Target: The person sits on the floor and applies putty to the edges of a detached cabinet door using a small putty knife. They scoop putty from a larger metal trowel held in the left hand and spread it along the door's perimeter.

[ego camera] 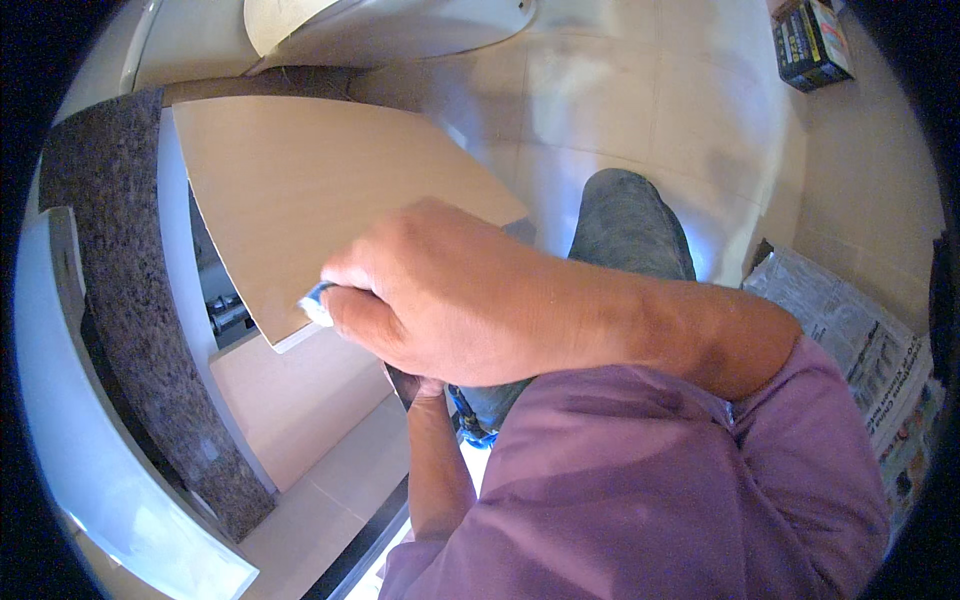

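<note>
My right hand [450,292] is closed around a small blue-and-white item [316,306], blurred, which sticks out past the thumb. It is over the lower corner of a wood-toned cabinet door panel [300,172], which stands swung out from a cabinet under a counter. Beneath my right wrist, my left hand [426,388] is mostly hidden, with a dark flat edge beside it. Whether it grips anything does not show. Behind the panel, a dark gap reveals a metal hinge or fitting [229,311] inside the cabinet.
A dark speckled stone countertop [127,225] and a white washbasin [97,420] line the left. At the top is a white toilet [390,30]. A printed newspaper [840,337] and a dark box [810,45] are on the right. My knee [630,217] is in front, above tiled floor.
</note>
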### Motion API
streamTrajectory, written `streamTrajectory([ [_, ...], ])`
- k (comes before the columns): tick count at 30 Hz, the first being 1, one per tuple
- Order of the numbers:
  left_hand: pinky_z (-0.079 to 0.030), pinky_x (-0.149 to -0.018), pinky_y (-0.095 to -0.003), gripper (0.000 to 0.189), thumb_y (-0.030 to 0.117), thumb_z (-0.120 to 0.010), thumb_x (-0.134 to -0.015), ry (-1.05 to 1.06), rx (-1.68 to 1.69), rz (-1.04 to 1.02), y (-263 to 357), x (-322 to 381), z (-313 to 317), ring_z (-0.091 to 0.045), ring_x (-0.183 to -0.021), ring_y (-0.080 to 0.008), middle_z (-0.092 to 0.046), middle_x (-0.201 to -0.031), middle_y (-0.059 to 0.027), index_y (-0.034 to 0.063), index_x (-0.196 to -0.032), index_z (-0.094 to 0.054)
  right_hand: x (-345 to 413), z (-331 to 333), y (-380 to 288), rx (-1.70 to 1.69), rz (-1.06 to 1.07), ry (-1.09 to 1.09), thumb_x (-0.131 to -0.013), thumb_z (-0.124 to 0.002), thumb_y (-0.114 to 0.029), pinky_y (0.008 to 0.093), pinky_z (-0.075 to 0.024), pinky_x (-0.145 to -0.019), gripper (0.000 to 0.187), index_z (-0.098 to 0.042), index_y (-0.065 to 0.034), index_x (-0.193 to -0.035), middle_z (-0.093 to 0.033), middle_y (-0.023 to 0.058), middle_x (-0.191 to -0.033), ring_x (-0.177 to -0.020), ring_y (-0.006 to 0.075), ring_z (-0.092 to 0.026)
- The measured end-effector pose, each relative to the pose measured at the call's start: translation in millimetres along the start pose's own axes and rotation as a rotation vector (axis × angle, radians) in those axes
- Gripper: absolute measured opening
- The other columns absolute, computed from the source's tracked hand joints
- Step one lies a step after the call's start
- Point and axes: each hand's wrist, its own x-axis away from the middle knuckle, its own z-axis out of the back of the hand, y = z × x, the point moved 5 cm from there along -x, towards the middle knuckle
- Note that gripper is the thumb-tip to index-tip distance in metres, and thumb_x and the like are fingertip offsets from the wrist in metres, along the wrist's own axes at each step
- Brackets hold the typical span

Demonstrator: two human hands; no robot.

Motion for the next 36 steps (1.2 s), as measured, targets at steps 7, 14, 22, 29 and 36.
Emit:
streamTrajectory([
  [7,-0.029,-0.119,-0.0615,0.036,0.022,-0.039,-0.106,-0.186,0.032,0.017,-9,-14,-19,-0.034,-0.144,-0.0465,-0.042,-0.145,-0.0379,-0.0002,-0.082,-0.054,22,30,25,0.103,0.086,0.186,-0.095,-0.062,-0.016,0.0429,-0.0468,-0.057,0.016,-0.068,-0.0006,-0.094,-0.06,0.019,-0.072,-0.063,0.0368,-0.059],
  [14,-0.024,-0.122,-0.0588,0.025,0.019,-0.047,-0.103,-0.416,0.134,0.038,-15,-10,-78,-0.031,-0.146,-0.0451,-0.04,-0.15,-0.033,0.0054,-0.083,-0.056,60,-13,30,0.266,0.285,0.32,-0.084,-0.071,-0.01,0.0371,-0.0525,-0.056,0.037,-0.066,-0.0024,-0.12,-0.059,0.0079,-0.08,-0.066,0.0245,-0.063],
  [22,-0.018,-0.123,-0.0582,0.023,0.02,-0.05,-0.101,-0.547,0.139,0.081,-18,-2,-111,-0.025,-0.149,-0.0424,-0.038,-0.153,-0.03,0.0079,-0.083,-0.057,60,-24,23,0.355,0.315,0.302,-0.081,-0.071,-0.018,0.0353,-0.0547,-0.058,0.041,-0.064,0.0016,-0.116,-0.057,0.0067,-0.083,-0.074,0.0221,-0.064],
  [29,-0.005,-0.127,-0.0525,0.026,0.021,-0.052,-0.098,-0.489,0.035,0.063,-20,0,-111,-0.018,-0.153,-0.0373,-0.037,-0.153,-0.0295,0.0071,-0.076,-0.056,68,-43,16,0.316,0.457,0.253,-0.079,-0.07,-0.013,0.0336,-0.0499,-0.054,0.048,-0.063,0.0056,-0.122,-0.052,0.0042,-0.078,-0.068,0.0185,-0.06],
  [36,-0.005,-0.127,-0.0523,0.027,0.021,-0.051,-0.099,-0.519,0.025,0.064,-25,0,-116,-0.017,-0.153,-0.0375,-0.037,-0.153,-0.0292,0.0073,-0.076,-0.056,53,-33,3,0.251,0.471,0.362,-0.079,-0.069,-0.016,0.0335,-0.0501,-0.054,0.055,-0.06,0.0064,-0.128,-0.051,0.003,-0.077,-0.066,0.0176,-0.059],
])
